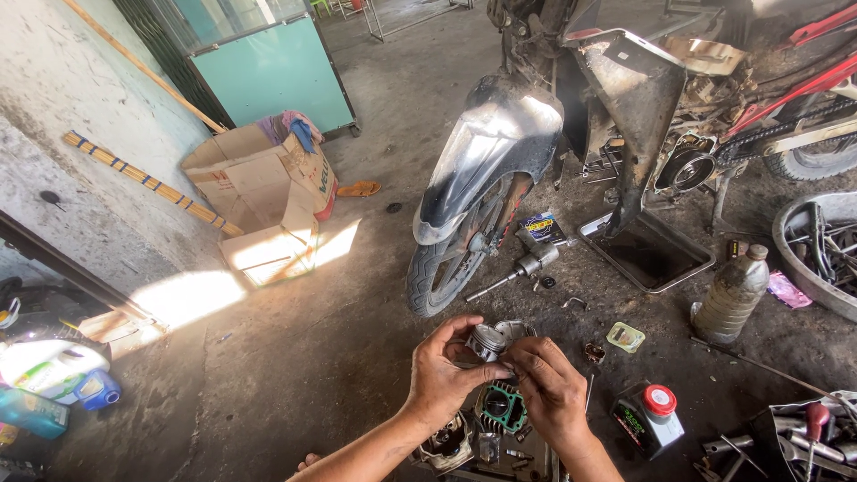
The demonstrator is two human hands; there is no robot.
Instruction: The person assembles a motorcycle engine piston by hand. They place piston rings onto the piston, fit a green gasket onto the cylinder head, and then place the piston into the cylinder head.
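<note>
My left hand grips a small silver piston from the side, held over the floor. My right hand meets it from the right, fingertips pinched at the piston's lower edge. Just below my hands lies an engine cylinder with a green gasket on the concrete. A shiny metal part shows behind the piston.
A motorcycle stands ahead, its front wheel close to my hands. A black drain pan, a dirty plastic bottle, a dark oil bottle with red cap, a tool basin and loose tools lie right. Cardboard boxes sit left.
</note>
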